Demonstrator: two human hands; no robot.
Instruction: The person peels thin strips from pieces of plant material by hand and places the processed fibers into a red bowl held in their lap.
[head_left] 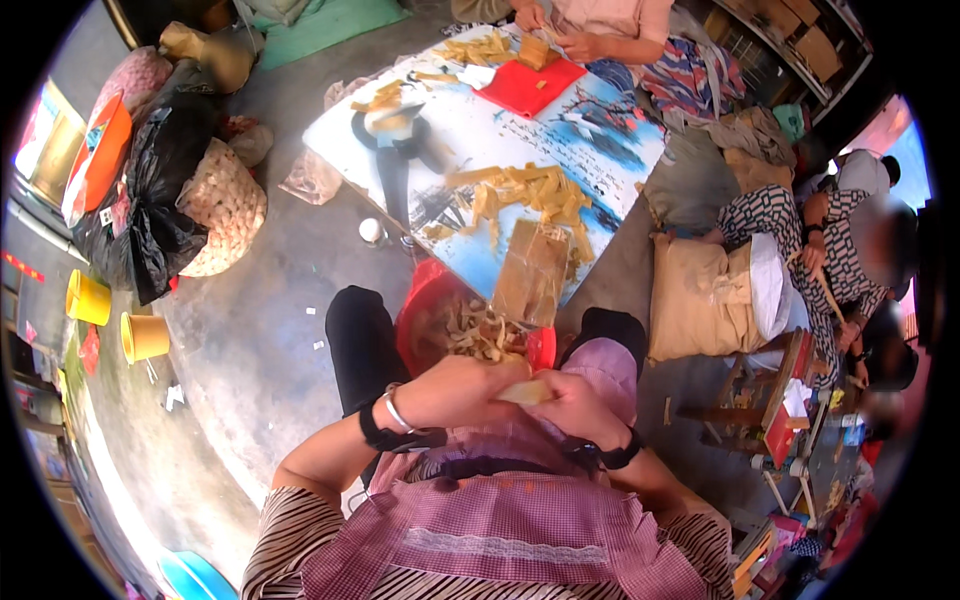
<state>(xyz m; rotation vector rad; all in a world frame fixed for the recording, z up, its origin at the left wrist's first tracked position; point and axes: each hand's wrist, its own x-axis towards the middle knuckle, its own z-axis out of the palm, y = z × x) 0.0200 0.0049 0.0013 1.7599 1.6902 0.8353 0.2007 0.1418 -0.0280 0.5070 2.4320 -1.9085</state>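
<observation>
Close in front of my lap, my two hands meet over a small pale-yellow piece (527, 392) with a flat, slightly see-through look. The fingers of my left hand (468, 388) are closed at its left end. My right hand (583, 408) grips the other end, its thumb along the piece. Just beyond them stands a red basin (408, 318) with many curled tan scraps (478, 332) in it. On the near table corner lies a brown flat packet (532, 272), partly over the basin. Behind it is a heap of yellow-tan strips (540, 192).
The low table (345, 150) has a painted top, with a red cloth (530, 88) and more strips at its far side. Another person's hands (580, 45) work there. Sacks (690, 290) and a wooden stool (775, 400) stand right; yellow buckets (145, 338) and bags (165, 170) left.
</observation>
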